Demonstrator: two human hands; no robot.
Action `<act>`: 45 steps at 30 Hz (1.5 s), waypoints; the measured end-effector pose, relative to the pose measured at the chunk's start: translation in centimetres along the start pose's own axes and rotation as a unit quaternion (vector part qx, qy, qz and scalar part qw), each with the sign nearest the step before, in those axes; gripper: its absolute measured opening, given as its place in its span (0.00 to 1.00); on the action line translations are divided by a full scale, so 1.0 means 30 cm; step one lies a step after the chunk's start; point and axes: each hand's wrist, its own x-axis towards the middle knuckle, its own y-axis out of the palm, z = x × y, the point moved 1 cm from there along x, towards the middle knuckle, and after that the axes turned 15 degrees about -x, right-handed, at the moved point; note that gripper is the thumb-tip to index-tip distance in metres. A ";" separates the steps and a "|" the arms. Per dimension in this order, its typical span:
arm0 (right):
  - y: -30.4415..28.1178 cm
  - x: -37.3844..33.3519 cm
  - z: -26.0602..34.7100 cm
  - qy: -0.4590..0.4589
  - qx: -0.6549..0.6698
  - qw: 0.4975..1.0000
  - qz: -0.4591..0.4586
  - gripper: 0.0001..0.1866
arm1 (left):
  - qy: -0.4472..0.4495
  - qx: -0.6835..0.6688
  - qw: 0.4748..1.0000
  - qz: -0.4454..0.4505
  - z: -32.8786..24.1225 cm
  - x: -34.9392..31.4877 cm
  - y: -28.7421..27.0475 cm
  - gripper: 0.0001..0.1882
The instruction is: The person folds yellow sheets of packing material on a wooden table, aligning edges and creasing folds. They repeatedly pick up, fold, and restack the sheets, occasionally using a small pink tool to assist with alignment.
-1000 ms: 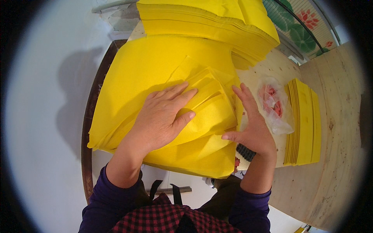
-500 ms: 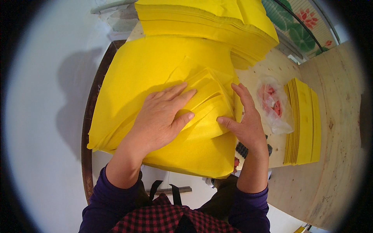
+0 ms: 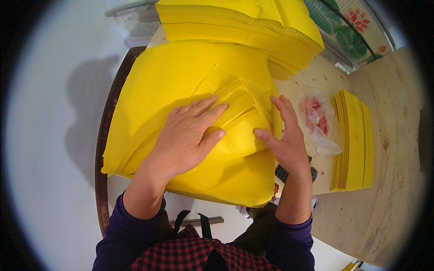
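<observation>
Lying palm down on the pile of yellow sheets, the left hand is flat, its fingers close together and its thumb held apart. At the pile's right side, the right hand is spread, thumb well away from the raised fingers, beside the loosely folded layers on top; whether its fingertips touch the fabric-like material, I cannot tell. The pile lies in front of the person's body, its near edge above the lap. Just beyond it, a taller yellow stack blocks the far side of the bench. To the right, a clear plastic bag with red contents lies between the right hand and a narrow folded yellow bundle, near both. A dark, bumpy object sits by the pile's right edge, partly hidden behind the right wrist. At upper right stands a panel with flowers and green leaves; a pale wall fills the left.
</observation>
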 end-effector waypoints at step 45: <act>-0.092 -0.040 0.022 -0.082 -0.105 0.990 0.044 0.50 | 0.000 -0.006 1.000 -0.008 -0.004 -0.005 0.003 0.28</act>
